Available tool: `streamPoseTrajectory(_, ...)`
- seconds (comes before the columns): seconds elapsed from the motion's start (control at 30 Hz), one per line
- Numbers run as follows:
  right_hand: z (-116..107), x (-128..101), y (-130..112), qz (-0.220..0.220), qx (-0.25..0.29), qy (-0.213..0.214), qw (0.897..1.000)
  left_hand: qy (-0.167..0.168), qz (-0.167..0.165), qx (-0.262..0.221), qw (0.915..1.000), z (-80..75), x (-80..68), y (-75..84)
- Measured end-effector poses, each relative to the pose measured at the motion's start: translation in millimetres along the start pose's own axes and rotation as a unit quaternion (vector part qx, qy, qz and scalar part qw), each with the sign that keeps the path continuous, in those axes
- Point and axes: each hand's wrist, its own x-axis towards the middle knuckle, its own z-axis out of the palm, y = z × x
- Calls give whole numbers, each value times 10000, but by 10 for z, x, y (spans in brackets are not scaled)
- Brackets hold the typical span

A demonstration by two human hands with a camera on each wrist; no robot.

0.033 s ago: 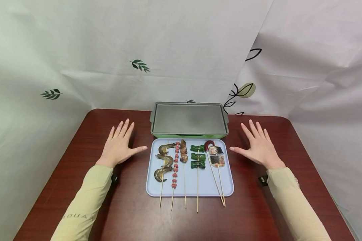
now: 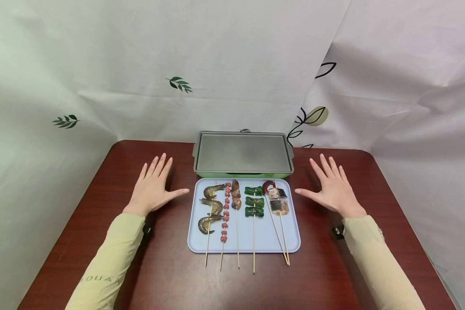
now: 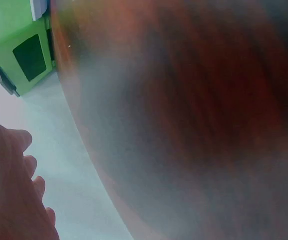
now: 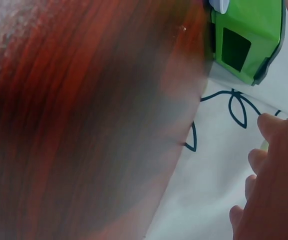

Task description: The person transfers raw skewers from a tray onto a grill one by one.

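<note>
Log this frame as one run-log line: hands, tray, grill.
left hand: open, flat on table | right hand: open, flat on table | blue tray: five skewers, untouched, between hands | green griddle: bare, behind tray

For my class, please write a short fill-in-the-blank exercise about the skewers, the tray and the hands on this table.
1. The skewers lie on a pale ____ tray.
2. The leftmost skewer carries ____ shrimps.
3. Behind the tray stands a ____ griddle with a bare plate.
4. The left hand and the right hand rest flat on the ____.

Missing words: blue; three; green; table
</note>
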Motion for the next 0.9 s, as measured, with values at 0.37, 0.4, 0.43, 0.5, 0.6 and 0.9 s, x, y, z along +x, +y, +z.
streamPoseTrajectory(0.37,12,-19,-4,115,80,-115,9998,-79,-32,-8,10000,-44,-86,11)
streamPoseTrajectory(0.4,14,-22,-6,121,88,-115,9998,-64,-14,2,10000,-47,-94,17)
streamPoseTrajectory(0.43,16,-25,-12,124,93,-117,9998,-48,5,13,10000,-50,-103,21)
streamPoseTrajectory(0.5,20,-33,-27,124,114,-116,9998,-9,45,16,10000,-54,-122,37)
streamPoseTrajectory(0.6,25,-48,-45,100,169,-124,9997,1,96,-1,10000,-50,-154,68)
streamPoseTrajectory(0.9,4,-85,-102,91,302,-95,9995,-36,183,-93,9998,-46,-265,177)
